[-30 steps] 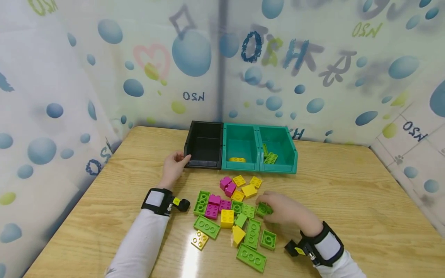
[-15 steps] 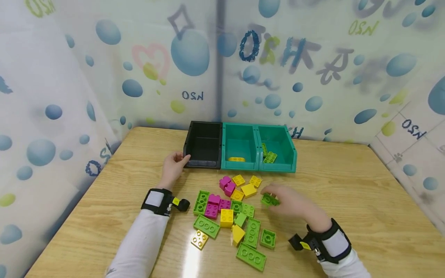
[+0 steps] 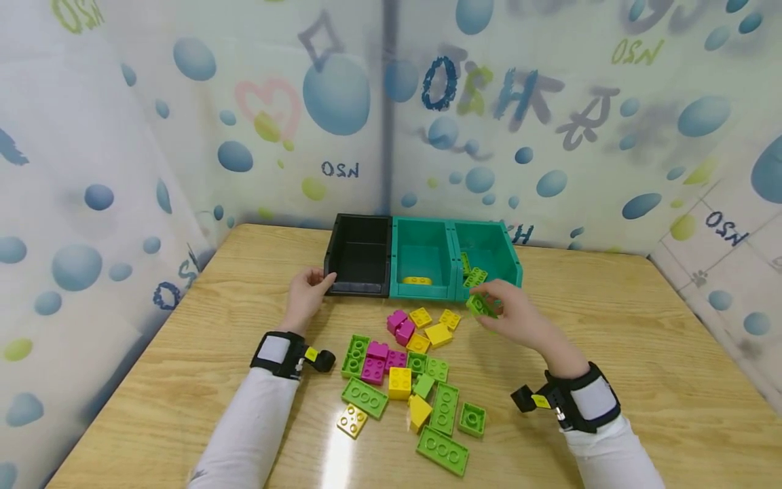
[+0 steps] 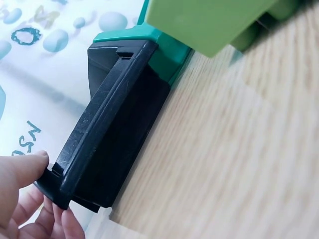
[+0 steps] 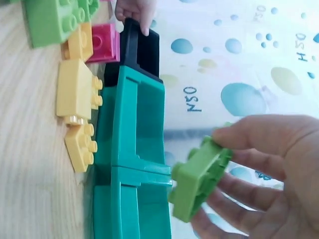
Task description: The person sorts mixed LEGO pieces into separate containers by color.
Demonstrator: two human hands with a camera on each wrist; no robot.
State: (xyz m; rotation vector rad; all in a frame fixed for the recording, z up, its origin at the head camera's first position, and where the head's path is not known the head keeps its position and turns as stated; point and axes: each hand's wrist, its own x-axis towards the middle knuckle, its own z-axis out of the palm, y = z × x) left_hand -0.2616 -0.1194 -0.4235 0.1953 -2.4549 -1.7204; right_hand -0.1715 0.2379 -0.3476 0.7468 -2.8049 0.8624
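My left hand point(image 3: 305, 292) grips the front left corner of the black bin point(image 3: 359, 265); in the left wrist view the thumb lies over the rim with the fingers below. A green toy building brick point(image 5: 197, 179) is pinched between the thumb and fingers of my right hand point(image 3: 516, 314), raised just in front of the right teal bin point(image 3: 497, 248). Inside that bin lie several green bricks point(image 3: 474, 277). The middle teal bin point(image 3: 423, 241) holds a yellow brick point(image 3: 417, 280). The black bin shows nothing inside.
Loose bricks spread over the wooden table point(image 3: 201, 380) before the bins: magenta bricks point(image 3: 373, 370), yellow bricks point(image 3: 400, 384) and green bricks point(image 3: 442, 450), several of each. A patterned curtain point(image 3: 269, 183) stands right behind the bins.
My right hand has lifted the green brick off the table and carried it forward, up to the right teal bin. The left hand stays on the black bin.
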